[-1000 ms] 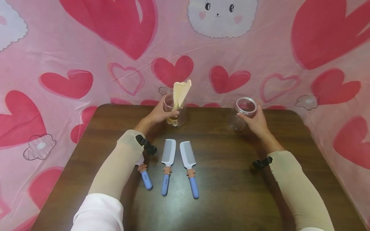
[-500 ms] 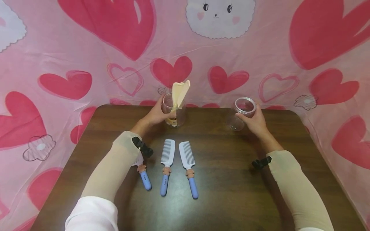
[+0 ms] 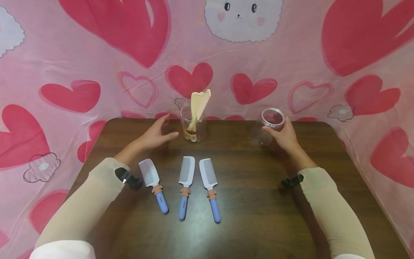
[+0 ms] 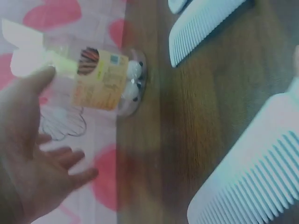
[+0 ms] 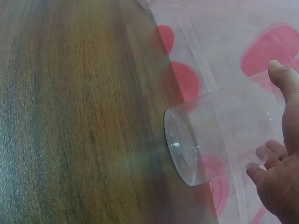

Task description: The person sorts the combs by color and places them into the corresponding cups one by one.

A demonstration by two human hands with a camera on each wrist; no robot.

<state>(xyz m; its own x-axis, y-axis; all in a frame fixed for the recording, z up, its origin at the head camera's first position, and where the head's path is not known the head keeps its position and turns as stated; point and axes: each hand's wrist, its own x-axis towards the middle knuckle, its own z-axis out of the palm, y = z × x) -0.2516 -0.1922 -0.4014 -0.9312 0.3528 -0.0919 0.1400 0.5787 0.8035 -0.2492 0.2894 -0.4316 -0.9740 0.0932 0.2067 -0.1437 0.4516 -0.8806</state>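
Note:
My left hand (image 3: pixel 155 135) is off to the left of a clear jar (image 3: pixel 201 133), its thumb and fingers spread and holding nothing. Upright in that jar lean cream pieces with flared tops (image 3: pixel 199 103); their kind is unclear. A printed label (image 4: pixel 100 79) shows on the jar in the left wrist view, with white rounded ends at its bottom. At the right, my right hand (image 3: pixel 286 135) grips a second clear jar (image 3: pixel 262 136) near its rim, thumb in front. The jar (image 5: pixel 219 135) stands upright on the table and nothing shows inside.
Three pale combs with blue handles lie nearer me: a left comb (image 3: pixel 149 172), a middle comb (image 3: pixel 187 172) and a right comb (image 3: pixel 208 172). The brown wooden table (image 3: pixel 258 216) ends at a pink heart-patterned cloth (image 3: pixel 194 46) just behind the jars.
My left hand has let go of the left jar and moved left and toward me, uncovering the left comb. The right hand keeps its hold on the right jar.

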